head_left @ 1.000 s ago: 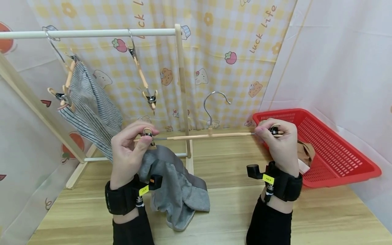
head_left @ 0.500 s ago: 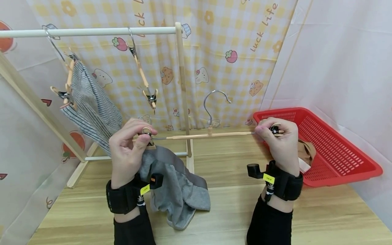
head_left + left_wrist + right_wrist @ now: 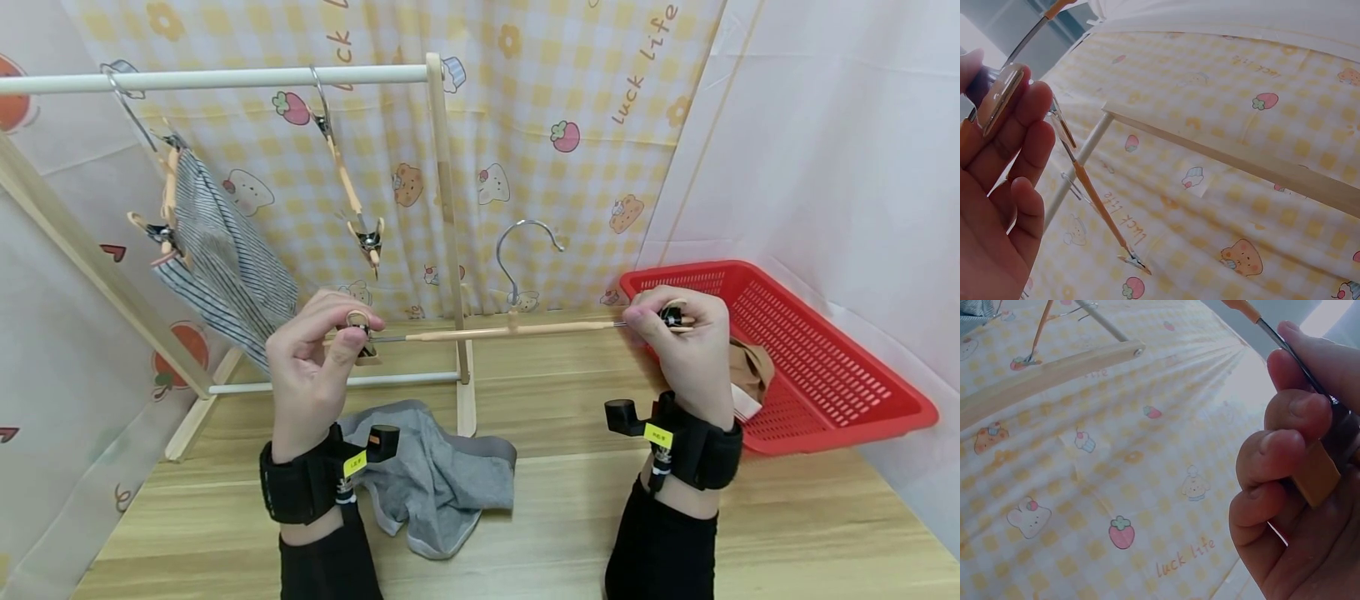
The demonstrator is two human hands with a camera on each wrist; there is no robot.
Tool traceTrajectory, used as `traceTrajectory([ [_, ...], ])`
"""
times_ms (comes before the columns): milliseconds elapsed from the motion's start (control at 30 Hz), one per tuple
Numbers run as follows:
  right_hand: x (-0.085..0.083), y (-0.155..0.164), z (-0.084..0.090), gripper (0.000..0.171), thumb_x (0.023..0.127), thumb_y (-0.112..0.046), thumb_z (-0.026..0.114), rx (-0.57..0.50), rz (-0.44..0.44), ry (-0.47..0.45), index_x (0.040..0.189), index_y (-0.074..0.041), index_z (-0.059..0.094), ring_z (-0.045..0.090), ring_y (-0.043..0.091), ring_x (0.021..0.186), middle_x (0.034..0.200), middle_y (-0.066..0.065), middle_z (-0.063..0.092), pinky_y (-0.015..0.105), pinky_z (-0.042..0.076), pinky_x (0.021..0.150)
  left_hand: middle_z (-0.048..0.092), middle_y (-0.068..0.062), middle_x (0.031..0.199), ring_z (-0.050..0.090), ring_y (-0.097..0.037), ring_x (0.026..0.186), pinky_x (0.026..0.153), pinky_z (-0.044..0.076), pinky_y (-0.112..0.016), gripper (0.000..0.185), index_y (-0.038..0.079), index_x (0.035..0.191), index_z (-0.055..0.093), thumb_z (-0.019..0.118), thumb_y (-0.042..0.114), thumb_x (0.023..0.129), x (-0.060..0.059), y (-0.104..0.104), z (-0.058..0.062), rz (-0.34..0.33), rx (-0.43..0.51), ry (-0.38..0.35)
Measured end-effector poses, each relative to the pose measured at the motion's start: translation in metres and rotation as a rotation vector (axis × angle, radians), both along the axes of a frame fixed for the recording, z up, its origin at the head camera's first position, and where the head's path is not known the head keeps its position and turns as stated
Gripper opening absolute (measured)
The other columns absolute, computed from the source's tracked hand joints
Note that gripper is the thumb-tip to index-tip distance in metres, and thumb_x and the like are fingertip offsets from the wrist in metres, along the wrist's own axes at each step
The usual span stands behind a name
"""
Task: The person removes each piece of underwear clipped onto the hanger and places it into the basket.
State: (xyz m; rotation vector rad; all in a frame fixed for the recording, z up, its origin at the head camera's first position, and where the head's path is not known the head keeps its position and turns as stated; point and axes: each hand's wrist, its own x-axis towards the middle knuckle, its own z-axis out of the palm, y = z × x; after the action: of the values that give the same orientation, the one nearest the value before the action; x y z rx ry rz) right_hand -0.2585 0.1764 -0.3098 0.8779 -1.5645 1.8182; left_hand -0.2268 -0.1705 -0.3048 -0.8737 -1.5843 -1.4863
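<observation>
A clip hanger (image 3: 517, 331) with a wooden bar and metal hook is held level above the table, its hook pointing up. My left hand (image 3: 311, 367) pinches the clip (image 3: 358, 329) at the bar's left end between thumb and fingers; the left wrist view shows that clip (image 3: 1002, 100) close up. At the other end my right hand (image 3: 686, 350) grips the second clip (image 3: 672, 317), its fingers curled round it in the right wrist view. Below the left end, a grey garment (image 3: 442, 483) with a darker waistband lies crumpled on the table, apart from the clip and partly hidden by the left wrist.
On the left stands a rack (image 3: 225, 80) with a white rail and wooden posts. From it hang a striped garment (image 3: 225, 242) on one hanger and a bare clip hanger (image 3: 345, 175). A red basket (image 3: 832, 358) with a brown item (image 3: 750, 371) stands at the right.
The grey garment has come away from the left clip and dropped onto the table. Both hands and the hanger have hardly moved.
</observation>
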Motion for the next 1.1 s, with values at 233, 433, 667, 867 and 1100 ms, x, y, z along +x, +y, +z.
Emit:
traceTrajectory([
  [233,-0.0007,0.0001,-0.0006,0.016,0.086,0.008,0.07,-0.004,0.003,-0.002,0.073,0.012,0.063,0.047,0.013,0.06,0.065,0.006,0.059,0.023,0.037,0.054,0.068,-0.011,0.086,0.058,-0.021,0.088,0.083,0.04,-0.032,0.035,-0.006,0.087,0.072,0.07,0.028,0.094,0.0007,0.0002,0.0001,-0.023,0.003,-0.026],
  [433,-0.0007,-0.0001,0.0,0.018,0.087,0.005,0.072,0.002,-0.005,-0.003,0.073,0.011,0.063,0.051,0.014,0.064,0.067,0.007,0.061,0.023,0.04,0.059,0.067,-0.012,0.089,0.062,-0.02,0.084,0.073,0.047,-0.026,0.029,-0.012,0.093,0.067,0.065,0.017,0.097,0.0046,0.0017,-0.0002,-0.088,0.021,-0.109],
  [667,0.0008,-0.0034,0.0015,0.015,0.086,0.004,0.072,0.003,-0.022,-0.004,0.073,0.006,0.067,0.055,0.014,0.067,0.069,0.007,0.064,0.022,0.042,0.061,0.062,-0.007,0.075,0.056,-0.013,0.06,0.048,0.043,-0.022,0.022,-0.012,0.091,0.059,0.061,0.009,0.092,0.0069,0.0043,-0.0002,-0.144,0.064,-0.215],
  [867,0.0021,-0.0058,0.003,0.018,0.086,0.004,0.073,0.021,0.008,-0.004,0.072,0.009,0.064,0.052,0.019,0.06,0.064,0.012,0.059,0.023,0.043,0.059,0.056,-0.005,0.069,0.044,-0.013,0.048,0.043,0.039,-0.023,0.015,-0.008,0.098,0.066,0.064,0.006,0.092,0.0079,0.0028,0.0007,-0.085,0.016,-0.287],
  [1100,0.0008,-0.0037,0.0016,0.016,0.085,0.003,0.075,0.017,-0.02,0.014,0.073,0.009,0.066,0.056,0.017,0.064,0.067,0.009,0.064,0.024,0.045,0.063,0.058,-0.009,0.073,0.051,-0.016,0.052,0.05,0.047,-0.023,0.015,-0.003,0.105,0.07,0.063,0.003,0.094,0.0089,0.0036,0.0021,-0.032,-0.049,-0.362],
])
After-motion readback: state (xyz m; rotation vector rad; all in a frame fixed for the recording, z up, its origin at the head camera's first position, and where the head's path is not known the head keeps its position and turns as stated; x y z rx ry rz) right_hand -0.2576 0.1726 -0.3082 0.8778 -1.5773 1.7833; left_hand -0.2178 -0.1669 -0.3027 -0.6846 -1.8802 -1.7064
